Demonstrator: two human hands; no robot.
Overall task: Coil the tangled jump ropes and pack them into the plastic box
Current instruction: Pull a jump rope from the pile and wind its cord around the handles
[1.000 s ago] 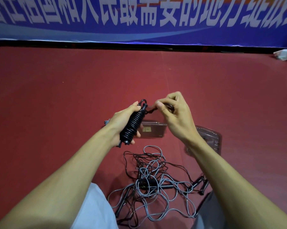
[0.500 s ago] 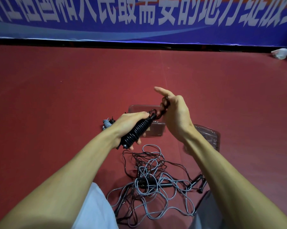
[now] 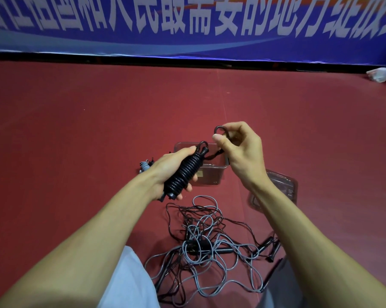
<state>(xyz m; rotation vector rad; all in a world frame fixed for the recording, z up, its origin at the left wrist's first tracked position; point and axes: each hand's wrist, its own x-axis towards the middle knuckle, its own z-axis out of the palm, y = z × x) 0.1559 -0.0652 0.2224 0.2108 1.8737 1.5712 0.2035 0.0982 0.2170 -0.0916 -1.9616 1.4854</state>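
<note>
Coiled black jump rope (image 3: 184, 172) sits gripped in the left hand (image 3: 168, 166) (right hand (image 3: 240, 152) pinches its loose end (image 3: 220, 129)).

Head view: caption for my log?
Left hand grips coiled black jump rope; right hand pinches its end loop; tangled ropes lie below.

Above the clear plastic box (image 3: 209, 175), the right hand (image 3: 240, 152) has curled its outstretched index finger, now pinching a black rope loop (image 3: 220, 127).
</note>
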